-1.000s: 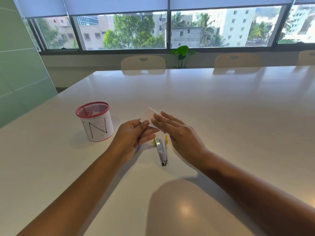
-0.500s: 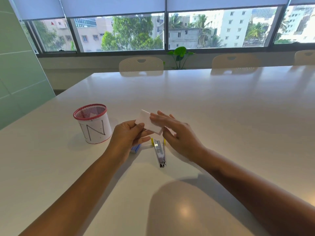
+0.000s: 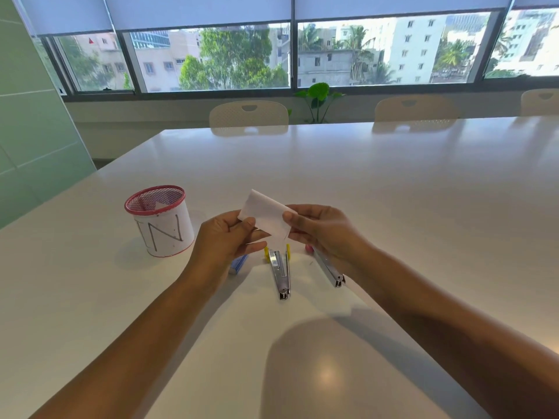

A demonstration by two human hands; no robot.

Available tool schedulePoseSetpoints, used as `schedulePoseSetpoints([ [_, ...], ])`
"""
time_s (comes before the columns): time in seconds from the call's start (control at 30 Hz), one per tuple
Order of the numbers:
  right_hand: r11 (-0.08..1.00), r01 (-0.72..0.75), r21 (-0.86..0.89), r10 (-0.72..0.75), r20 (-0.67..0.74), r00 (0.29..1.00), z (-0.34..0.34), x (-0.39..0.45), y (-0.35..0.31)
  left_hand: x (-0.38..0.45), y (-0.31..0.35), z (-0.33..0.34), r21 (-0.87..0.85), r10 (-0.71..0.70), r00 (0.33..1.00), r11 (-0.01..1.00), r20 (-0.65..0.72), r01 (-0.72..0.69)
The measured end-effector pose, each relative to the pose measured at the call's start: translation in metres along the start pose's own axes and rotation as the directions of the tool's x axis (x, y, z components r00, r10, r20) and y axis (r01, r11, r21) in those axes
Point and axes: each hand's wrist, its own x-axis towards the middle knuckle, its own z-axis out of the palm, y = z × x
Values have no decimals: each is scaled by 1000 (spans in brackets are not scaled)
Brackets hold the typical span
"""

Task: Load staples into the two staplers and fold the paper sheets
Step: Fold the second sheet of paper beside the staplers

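A small folded white paper sheet (image 3: 265, 213) is held in the air above the table by both hands. My left hand (image 3: 225, 237) pinches its left end and my right hand (image 3: 323, 229) pinches its right end. Below them a yellow stapler (image 3: 280, 269) lies on the white table (image 3: 393, 192) with its metal arm showing. A second stapler with a pink end (image 3: 328, 269) lies to its right, partly hidden under my right hand. A blue staple box (image 3: 239, 264) peeks out below my left wrist.
A red mesh cup (image 3: 161, 220) wrapped in white paper marked "N" stands left of my hands, with a paper piece inside. Beige chairs (image 3: 248, 114) line the far table edge, and a green plant (image 3: 319, 98) stands by the window.
Both hands have lifted the folded paper off the table and now hold it by its ends. My right hand has gone from pressing flat on it to pinching it, uncovering the second stapler.
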Motion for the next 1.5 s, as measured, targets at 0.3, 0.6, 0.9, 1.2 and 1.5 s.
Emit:
schedulePoseSetpoints([
  [0.3,994,47,-103,-49,-18,999,-6,7,-1,2,-3,0,-15,-33,997,999,73,34],
  [0.6,420,510,-751,-514,266,816,8,-16,-13,1,-6,-15,709,459,855,518,241,-478],
  [0.9,260,651,-714,-579,424,696,11,-23,-18,-2,4,-14,790,544,693,88,472,-607],
  [1.2,451,654,-608,-561,377,737,4,-12,-13,-2,11,-16,762,436,706,67,558,-644],
  [1.5,592,586,-553,-505,313,805,1,-1,-4,1,9,-19,811,418,770,120,482,-572],
])
